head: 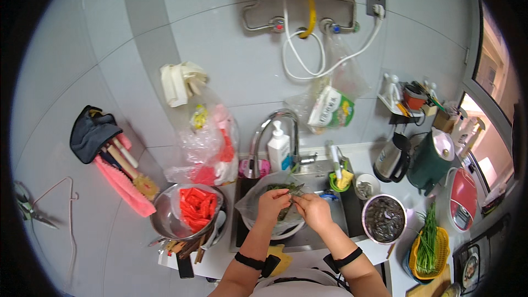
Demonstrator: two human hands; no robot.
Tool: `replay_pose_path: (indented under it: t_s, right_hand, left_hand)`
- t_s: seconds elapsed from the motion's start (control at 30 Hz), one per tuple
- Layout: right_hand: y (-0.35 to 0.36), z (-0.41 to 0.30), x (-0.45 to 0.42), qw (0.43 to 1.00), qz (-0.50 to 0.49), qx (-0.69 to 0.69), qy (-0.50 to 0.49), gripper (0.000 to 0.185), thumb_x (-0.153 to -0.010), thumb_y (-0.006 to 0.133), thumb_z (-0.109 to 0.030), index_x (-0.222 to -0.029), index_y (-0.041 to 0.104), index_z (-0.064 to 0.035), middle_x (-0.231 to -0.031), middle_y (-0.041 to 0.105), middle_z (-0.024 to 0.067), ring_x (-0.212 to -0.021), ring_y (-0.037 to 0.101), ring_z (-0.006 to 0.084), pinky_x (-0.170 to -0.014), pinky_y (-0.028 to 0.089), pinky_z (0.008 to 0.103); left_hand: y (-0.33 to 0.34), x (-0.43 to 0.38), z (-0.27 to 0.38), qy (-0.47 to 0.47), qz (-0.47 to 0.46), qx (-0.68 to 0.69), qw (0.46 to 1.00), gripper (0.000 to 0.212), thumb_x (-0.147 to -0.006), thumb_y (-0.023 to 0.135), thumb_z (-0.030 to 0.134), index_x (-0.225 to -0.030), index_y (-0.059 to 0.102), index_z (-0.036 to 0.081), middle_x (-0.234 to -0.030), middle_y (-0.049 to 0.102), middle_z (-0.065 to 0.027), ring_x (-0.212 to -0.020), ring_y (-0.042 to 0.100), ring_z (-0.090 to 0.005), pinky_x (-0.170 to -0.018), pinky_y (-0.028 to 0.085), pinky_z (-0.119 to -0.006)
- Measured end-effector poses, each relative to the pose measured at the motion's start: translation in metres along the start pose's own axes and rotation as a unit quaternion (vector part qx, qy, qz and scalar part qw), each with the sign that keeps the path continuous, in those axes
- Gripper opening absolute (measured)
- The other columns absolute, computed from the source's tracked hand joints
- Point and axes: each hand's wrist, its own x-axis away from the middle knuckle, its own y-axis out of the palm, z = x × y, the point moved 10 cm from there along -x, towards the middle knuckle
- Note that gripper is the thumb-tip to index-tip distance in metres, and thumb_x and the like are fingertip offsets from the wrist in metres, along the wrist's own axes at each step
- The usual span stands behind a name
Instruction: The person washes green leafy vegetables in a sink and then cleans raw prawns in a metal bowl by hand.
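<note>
My left hand (272, 207) and my right hand (315, 211) meet over the sink, fingertips pinching a small dark piece, apparently a shrimp (296, 190). Its details are partly hidden by my fingers. Beneath them a clear plastic bag (252, 203) lies spread open, with dark greenish scraps (284, 213) inside. The bag rests over a white basin (290, 234) in the stainless steel sink (339, 218). Right of the sink stands a round metal bowl (404, 219) full of dark raw shrimp (383, 218). Behind it, a small white bowl (373, 179) contains greyish pieces (364, 189).
A curved faucet (295, 132) and a pump bottle (279, 148) rise behind the sink. At left sits a steel pot (161, 210) with a red bag (198, 208). A yellow basket (444, 251) of green stalks, a kettle (392, 159) and a scale (462, 198) occupy the right.
</note>
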Motion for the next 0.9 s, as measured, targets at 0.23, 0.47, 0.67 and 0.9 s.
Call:
replay_pose_path:
  t_s: [0.23, 0.47, 0.67, 0.9]
  right_hand:
    - [0.002, -0.034, -0.031, 0.994, 0.069, -0.076, -0.028, 0.023, -0.07, 0.068, -0.015, -0.091, 0.066, -0.0073, -0.086, 0.063, 0.0074, -0.081, 0.06, 0.0282, -0.069, 0.05, 0.0353]
    - [0.038, -0.021, -0.037, 0.997, -0.028, -0.05, -0.047, 0.025, -0.067, 0.066, -0.012, -0.091, 0.065, -0.0042, -0.09, 0.064, 0.012, -0.08, 0.061, 0.0302, -0.069, 0.05, 0.0373]
    - [0.043, -0.017, -0.045, 0.997, -0.041, -0.029, -0.054, 0.024, -0.067, 0.066, -0.013, -0.09, 0.064, -0.0044, -0.085, 0.064, 0.0112, -0.075, 0.061, 0.031, -0.065, 0.05, 0.0381]
    - [0.051, -0.02, -0.047, 0.994, -0.041, -0.016, -0.103, 0.022, -0.067, 0.067, -0.015, -0.086, 0.063, -0.0048, -0.082, 0.064, 0.0115, -0.071, 0.061, 0.0309, -0.063, 0.05, 0.0373]
  left_hand:
    - [-0.044, 0.008, 0.031, 0.141, 0.032, -0.146, 0.979, 0.017, -0.076, 0.065, 0.002, -0.091, 0.061, -0.005, -0.082, 0.064, -0.0076, -0.071, 0.062, -0.0135, -0.065, 0.05, -0.025]
    - [-0.042, -0.004, 0.015, 0.163, 0.014, -0.1, 0.981, 0.015, -0.072, 0.066, 0.002, -0.086, 0.061, -0.002, -0.08, 0.064, -0.0065, -0.071, 0.059, -0.0099, -0.064, 0.047, -0.023]
    - [-0.036, -0.006, 0.017, 0.163, 0.007, -0.061, 0.985, 0.017, -0.074, 0.065, -0.001, -0.091, 0.06, -0.002, -0.084, 0.064, -0.0067, -0.074, 0.059, -0.0114, -0.067, 0.047, -0.023]
    - [-0.037, -0.015, 0.009, 0.138, -0.03, -0.052, 0.989, 0.014, -0.077, 0.065, -0.001, -0.09, 0.061, -0.002, -0.084, 0.064, -0.0063, -0.075, 0.059, -0.0102, -0.067, 0.047, -0.022]
